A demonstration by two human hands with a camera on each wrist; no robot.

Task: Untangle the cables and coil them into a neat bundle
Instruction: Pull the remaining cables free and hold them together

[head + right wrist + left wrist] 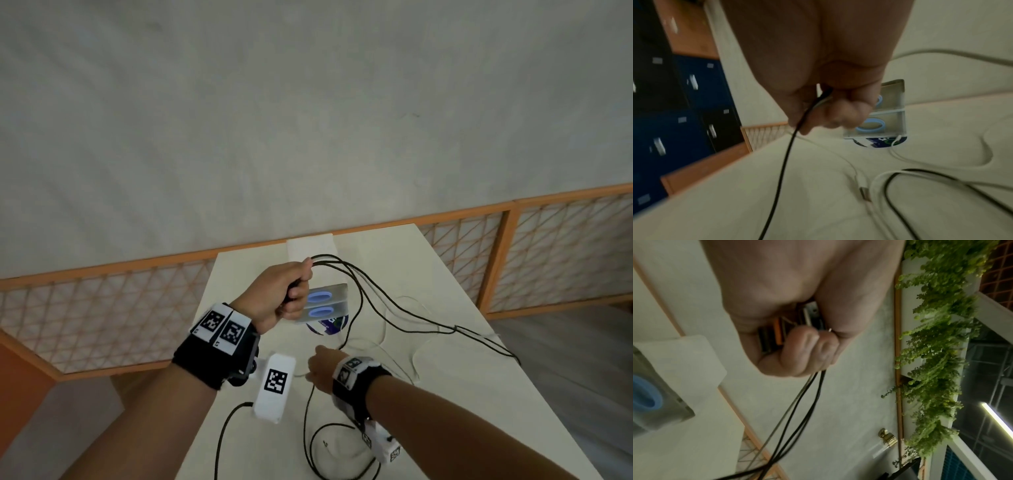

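Note:
My left hand point(291, 291) is raised above the white table point(479, 394), its curled fingers point(809, 350) gripping loops of a black cable point(376, 301) together with connector ends point(777, 332). The black strands point(803, 410) hang from the fist and run right across the table. Lower down, my right hand point(320, 371) grips another stretch of the black cable point(785, 162), which drops to the table near the front edge. A white cable point(931, 162) lies loose on the tabletop, its plug point(864, 193) beside a black loop.
A clear box with two blue rings point(323, 305) sits on a round printed disc point(329, 325) mid-table. A white block point(310, 248) stands at the far edge. An orange lattice rail point(102, 298) borders the table; blue lockers point(684, 113) stand to the left.

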